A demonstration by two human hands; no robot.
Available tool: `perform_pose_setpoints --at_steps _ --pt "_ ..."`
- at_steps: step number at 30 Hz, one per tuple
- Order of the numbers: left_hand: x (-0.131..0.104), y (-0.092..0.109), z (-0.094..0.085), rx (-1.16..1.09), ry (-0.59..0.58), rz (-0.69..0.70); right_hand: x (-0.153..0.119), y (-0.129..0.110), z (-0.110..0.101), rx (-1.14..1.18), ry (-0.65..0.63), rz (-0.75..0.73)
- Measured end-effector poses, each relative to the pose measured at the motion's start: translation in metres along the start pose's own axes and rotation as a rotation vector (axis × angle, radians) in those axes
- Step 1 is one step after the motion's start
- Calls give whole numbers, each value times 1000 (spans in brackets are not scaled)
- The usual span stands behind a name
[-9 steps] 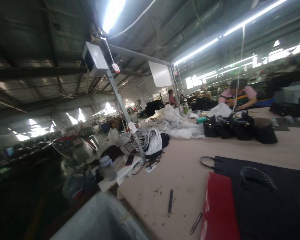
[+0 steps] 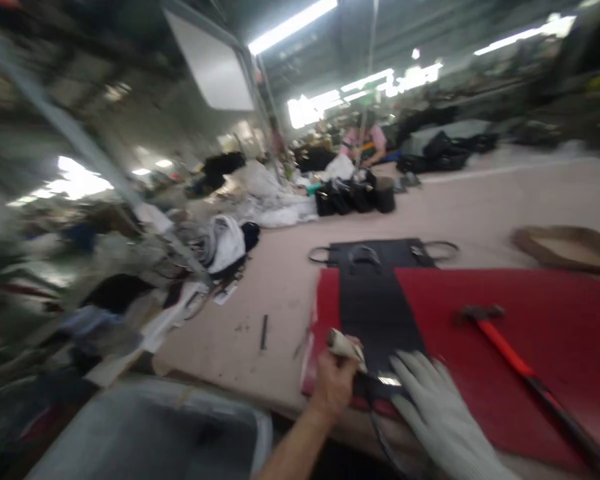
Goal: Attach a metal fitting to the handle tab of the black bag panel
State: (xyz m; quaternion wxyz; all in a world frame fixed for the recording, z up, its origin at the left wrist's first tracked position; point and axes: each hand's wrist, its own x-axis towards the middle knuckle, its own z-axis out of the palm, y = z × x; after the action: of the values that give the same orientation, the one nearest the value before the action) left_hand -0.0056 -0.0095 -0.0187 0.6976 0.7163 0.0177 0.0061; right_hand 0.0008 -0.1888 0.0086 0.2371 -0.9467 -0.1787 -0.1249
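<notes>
A black bag panel with handles (image 2: 375, 313) lies over a red sheet (image 2: 485, 333) on the table. At the panel's near end, my bare left hand (image 2: 334, 383) is closed round a small cream-coloured, roll-like thing (image 2: 347, 348); blur hides its exact kind. My right hand (image 2: 435, 400), in a whitish work glove, rests with fingers stretched out at the panel's near right edge, beside a shiny metal piece (image 2: 390, 381). A dark strap (image 2: 380, 433) hangs down between my hands. To the right, a hammer with a red and black handle (image 2: 505, 350) lies on the red sheet.
A grey plastic bin (image 2: 265, 433) stands below the table's front left edge. A brown tray-like ring (image 2: 570, 248) sits at the right. Black bags (image 2: 355, 197), plastic wrapping (image 2: 280, 210) and a person (image 2: 373, 143) are farther back. A metal post (image 2: 80, 140) rises at the left.
The view has swung right and down. Both my hands, the hammer and more of the red sheet have come into sight; the left hand now holds the cream-coloured thing.
</notes>
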Motion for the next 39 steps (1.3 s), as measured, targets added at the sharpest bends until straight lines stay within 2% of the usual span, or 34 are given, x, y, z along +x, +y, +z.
perform_pose_setpoints --at_steps 1,3,5,8,10,13,19,22,25,30,36,39 --pt "-1 -8 2 18 41 11 -19 7 2 -27 -56 38" --pt "0 -24 4 79 22 45 -44 20 8 -10 -132 26" --pt "1 -35 2 139 4 73 -56 33 12 46 -110 29" --pt "0 -36 -6 204 -3 106 -63 47 7 57 -44 75" --pt "-2 -32 -11 225 -9 114 -67 53 1 53 -44 70" --pt "-2 -28 -16 257 -15 123 -72 58 -1 97 -43 41" --pt "1 -32 -23 340 -38 120 -72 52 8 232 18 58" --pt "1 -32 -25 364 -39 126 -68 53 5 174 30 142" --pt "1 -31 -27 395 -37 133 -65 58 -2 69 -10 198" --pt "2 -31 -31 362 -83 111 -66 62 -7 139 -56 130" --pt "3 -34 -39 335 -108 85 -72 63 -3 225 6 76" --pt "2 -34 -39 266 -83 66 -73 64 1 236 13 83"
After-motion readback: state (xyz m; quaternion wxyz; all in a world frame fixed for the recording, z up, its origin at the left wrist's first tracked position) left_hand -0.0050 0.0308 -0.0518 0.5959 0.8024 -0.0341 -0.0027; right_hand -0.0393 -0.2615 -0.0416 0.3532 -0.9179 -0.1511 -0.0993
